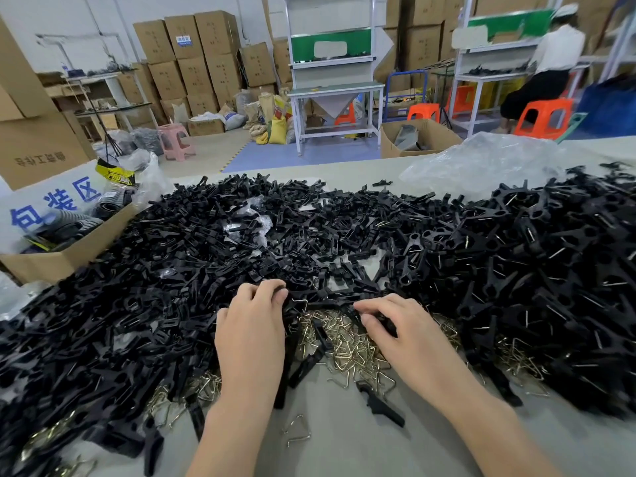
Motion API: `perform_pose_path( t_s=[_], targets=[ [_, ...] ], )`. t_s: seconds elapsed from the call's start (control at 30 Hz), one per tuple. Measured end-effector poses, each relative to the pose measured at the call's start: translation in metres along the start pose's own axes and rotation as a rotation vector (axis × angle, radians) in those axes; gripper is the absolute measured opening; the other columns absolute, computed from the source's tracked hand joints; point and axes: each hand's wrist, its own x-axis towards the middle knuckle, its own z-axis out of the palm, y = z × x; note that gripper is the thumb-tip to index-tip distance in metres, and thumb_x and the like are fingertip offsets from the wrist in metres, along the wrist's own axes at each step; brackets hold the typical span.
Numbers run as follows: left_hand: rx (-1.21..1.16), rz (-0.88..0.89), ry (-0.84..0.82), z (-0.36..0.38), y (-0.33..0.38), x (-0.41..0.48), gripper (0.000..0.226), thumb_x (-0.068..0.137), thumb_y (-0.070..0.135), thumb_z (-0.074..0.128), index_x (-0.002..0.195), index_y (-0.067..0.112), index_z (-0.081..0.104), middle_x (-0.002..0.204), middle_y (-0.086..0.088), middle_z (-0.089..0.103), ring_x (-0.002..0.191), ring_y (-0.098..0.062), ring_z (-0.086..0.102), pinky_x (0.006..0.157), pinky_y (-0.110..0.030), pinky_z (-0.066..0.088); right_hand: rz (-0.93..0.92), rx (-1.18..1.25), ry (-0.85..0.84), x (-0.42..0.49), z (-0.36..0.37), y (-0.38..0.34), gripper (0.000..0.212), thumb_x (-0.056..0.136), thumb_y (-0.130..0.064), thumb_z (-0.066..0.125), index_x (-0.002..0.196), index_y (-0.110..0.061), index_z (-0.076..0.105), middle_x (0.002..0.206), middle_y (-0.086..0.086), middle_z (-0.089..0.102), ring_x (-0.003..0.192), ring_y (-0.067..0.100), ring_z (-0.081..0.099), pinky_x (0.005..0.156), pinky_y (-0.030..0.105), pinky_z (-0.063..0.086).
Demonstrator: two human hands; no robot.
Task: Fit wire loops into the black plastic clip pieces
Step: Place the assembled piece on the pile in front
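Note:
A huge heap of black plastic clip pieces [213, 270] covers the table from left to right. On the right the heap [537, 270] holds pieces with wire showing in them. A pile of loose silver wire loops [347, 346] lies between my hands. My left hand [253, 325] pinches a black clip piece [292, 304] with a wire loop [303, 302] at its tip. My right hand [395, 328] has its fingers closed on another black clip piece [378, 321] just right of it. Both hands rest at the near edge of the heap.
A lone black piece [380, 406] and a loose wire loop [297, 432] lie on the grey table [361, 449] near me. An open cardboard box [69, 249] stands at the left edge. Clear plastic bags [481, 163] lie far right. Behind are stacked cartons, workbenches, stools and a seated person [547, 67].

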Motion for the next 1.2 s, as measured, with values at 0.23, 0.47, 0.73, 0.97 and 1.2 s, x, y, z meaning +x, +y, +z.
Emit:
perform_pose_path(
  t_s=[0.23,0.47,0.73,0.97,1.2],
  targets=[
    [-0.554,0.061,-0.064,-0.008,0.028,-0.009,0.017,0.099,0.039,0.053,0.111,0.041,0.065,0.107,0.023,0.062,0.101,-0.004,0.061,0.087,-0.024,0.047,-0.051,0.249,0.143,-0.001,-0.006,-0.01,0.036,0.097,-0.05,0.054,0.133,-0.049,0.057,0.122,-0.035,0.057,0.125,-0.012,0.045,0.097,0.006,0.037],
    [-0.78,0.058,-0.237,0.004,0.047,-0.026,0.021,0.1,0.021,0.06,0.106,0.04,0.067,0.104,0.026,0.069,0.102,0.005,0.063,0.081,-0.005,0.043,0.035,0.532,0.045,0.002,-0.004,-0.011,0.04,0.094,-0.025,0.071,0.118,-0.057,0.063,0.106,-0.027,0.07,0.1,-0.001,0.068,0.086,0.011,0.05],
    [-0.687,0.02,-0.133,0.003,0.045,-0.029,0.031,0.101,0.051,0.038,0.124,0.042,0.058,0.105,0.021,0.068,0.093,0.001,0.062,0.082,-0.02,0.048,0.102,0.645,0.106,0.003,-0.007,-0.012,0.036,0.092,-0.014,0.072,0.124,-0.03,0.068,0.103,-0.02,0.072,0.095,-0.001,0.068,0.079,0.01,0.051],
    [-0.629,-0.013,-0.24,0.002,0.046,-0.033,0.033,0.102,0.049,0.037,0.132,0.041,0.049,0.101,-0.009,0.066,0.092,-0.024,0.062,0.075,-0.035,0.049,0.067,0.651,0.123,0.005,-0.012,-0.014,0.036,0.094,-0.008,0.069,0.112,-0.039,0.067,0.105,-0.026,0.072,0.1,-0.002,0.069,0.083,0.008,0.049],
    [-0.177,0.245,-0.338,0.008,0.047,-0.035,0.033,0.1,0.043,0.041,0.128,0.029,0.054,0.115,0.016,0.061,0.104,-0.005,0.057,0.098,-0.029,0.04,0.222,0.916,0.237,0.01,-0.016,-0.002,0.036,0.101,-0.002,0.055,0.114,-0.031,0.071,0.101,-0.002,0.075,0.096,0.015,0.074,0.08,0.019,0.057]
  ],
)
